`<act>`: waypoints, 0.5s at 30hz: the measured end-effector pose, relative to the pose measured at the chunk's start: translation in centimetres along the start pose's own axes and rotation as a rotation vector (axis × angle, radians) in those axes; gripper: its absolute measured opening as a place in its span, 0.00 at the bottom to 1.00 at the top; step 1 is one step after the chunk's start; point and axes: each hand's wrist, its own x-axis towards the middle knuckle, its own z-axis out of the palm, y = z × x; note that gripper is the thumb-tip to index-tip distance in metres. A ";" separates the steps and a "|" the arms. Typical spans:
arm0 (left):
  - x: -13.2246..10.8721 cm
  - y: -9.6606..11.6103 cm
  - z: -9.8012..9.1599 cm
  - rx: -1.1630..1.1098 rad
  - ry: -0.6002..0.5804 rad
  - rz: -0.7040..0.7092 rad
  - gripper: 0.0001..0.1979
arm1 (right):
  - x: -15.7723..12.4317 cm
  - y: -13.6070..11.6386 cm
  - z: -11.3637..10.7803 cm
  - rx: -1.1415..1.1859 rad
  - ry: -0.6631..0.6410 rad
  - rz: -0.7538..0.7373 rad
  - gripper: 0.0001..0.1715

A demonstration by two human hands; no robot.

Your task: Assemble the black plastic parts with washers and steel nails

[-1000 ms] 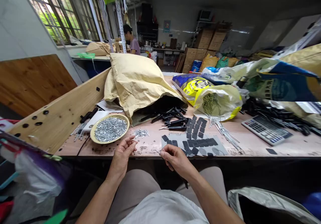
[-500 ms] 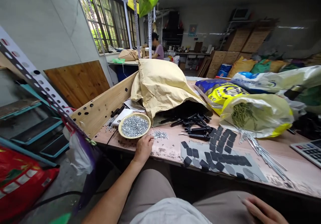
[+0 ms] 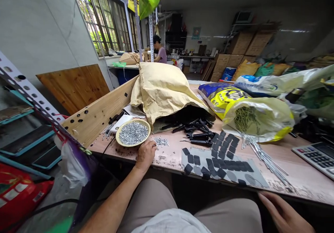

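Silver fasteners, too small to tell apart, filled a shallow tan dish on a scuffed wooden workbench. The left hand lay at the bench's front edge, knuckles up and fingers loosely curled into a narrow shape; whether it pinched anything small could not be told. The dish sat at its 11 o'clock, just beyond the fingers, and a small spill of silver pieces lay at its 1 o'clock, near the hand but not touching it. The right hand was at 4 o'clock in the view, open and visibly empty, its fingers extended just below the bench's front edge and well apart from the dish.

Black plastic clips lay at 12 o'clock beneath the mouth of a kraft paper sack. Black pads sat on a grey sheet at 1 o'clock, steel rods lay beyond them, and a calculator stood at 3 o'clock. A co-worker was far off at 12 o'clock.
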 end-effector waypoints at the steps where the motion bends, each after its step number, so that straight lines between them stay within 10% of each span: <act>1: 0.0 0.1 0.0 0.000 0.001 0.004 0.06 | 1.2 -2.2 1.1 0.056 -0.042 -0.045 0.17; 8: 0.0 0.3 -0.2 0.016 -0.002 0.006 0.06 | 8.6 -18.5 8.8 -0.118 -0.216 -0.623 0.17; 15: -0.1 -0.2 0.0 -0.025 -0.033 -0.023 0.09 | 12.5 -23.1 12.6 -0.461 -0.295 -0.726 0.13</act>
